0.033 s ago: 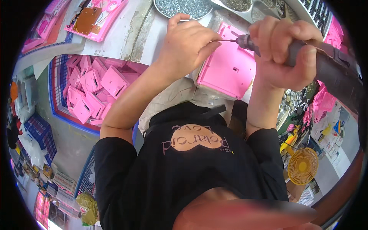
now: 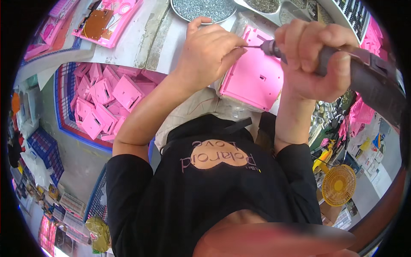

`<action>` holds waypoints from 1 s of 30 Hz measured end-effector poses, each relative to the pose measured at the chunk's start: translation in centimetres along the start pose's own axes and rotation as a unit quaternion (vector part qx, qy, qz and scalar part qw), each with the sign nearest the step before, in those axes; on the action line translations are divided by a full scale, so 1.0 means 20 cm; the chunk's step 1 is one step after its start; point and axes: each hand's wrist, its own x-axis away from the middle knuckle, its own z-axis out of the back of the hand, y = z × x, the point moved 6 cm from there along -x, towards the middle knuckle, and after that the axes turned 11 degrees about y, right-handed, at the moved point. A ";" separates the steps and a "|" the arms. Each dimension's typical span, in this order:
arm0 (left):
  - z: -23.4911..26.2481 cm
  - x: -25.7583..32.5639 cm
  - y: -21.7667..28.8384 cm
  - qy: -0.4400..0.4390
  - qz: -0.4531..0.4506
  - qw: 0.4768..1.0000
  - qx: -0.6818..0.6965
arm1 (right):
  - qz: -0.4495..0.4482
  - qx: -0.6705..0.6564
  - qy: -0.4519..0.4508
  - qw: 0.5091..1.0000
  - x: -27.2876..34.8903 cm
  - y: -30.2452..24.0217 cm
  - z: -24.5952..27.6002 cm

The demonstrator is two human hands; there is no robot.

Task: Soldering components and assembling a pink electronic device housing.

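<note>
Head view: right hand [image 2: 310,55] wraps the electric screwdriver [image 2: 342,64]; left hand [image 2: 209,53] fingertips pinch the bit tip above the pink panel [image 2: 252,79] on the desk [image 2: 141,38]. Best keep the bit square before driving.

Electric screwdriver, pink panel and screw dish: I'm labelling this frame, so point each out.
electric screwdriver [image 2: 364,64], head view, on its dark handle body.
pink panel [image 2: 252,79], head view, on its flat face.
screw dish [image 2: 205,8], head view, on the heaped screws by the rim.
</note>
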 end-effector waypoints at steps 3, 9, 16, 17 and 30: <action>0.02 0.01 0.02 0.001 0.002 1.000 -0.006 | -0.001 -0.008 -0.029 1.000 0.00 -0.01 -0.03; 0.04 -0.03 0.03 -0.069 -0.023 0.997 -0.016 | -0.030 0.008 -0.018 0.999 0.03 0.00 -0.05; 0.13 -0.17 -0.39 -0.032 0.065 0.950 -0.304 | -0.086 0.060 0.037 0.994 0.18 0.03 -0.18; 0.11 -0.18 -0.40 -0.057 0.077 0.953 -0.288 | -0.091 0.069 0.042 0.993 0.19 0.04 -0.18; 0.10 -0.10 -0.32 -0.054 0.215 0.973 0.070 | -0.109 0.168 -0.007 0.980 0.30 0.15 -0.21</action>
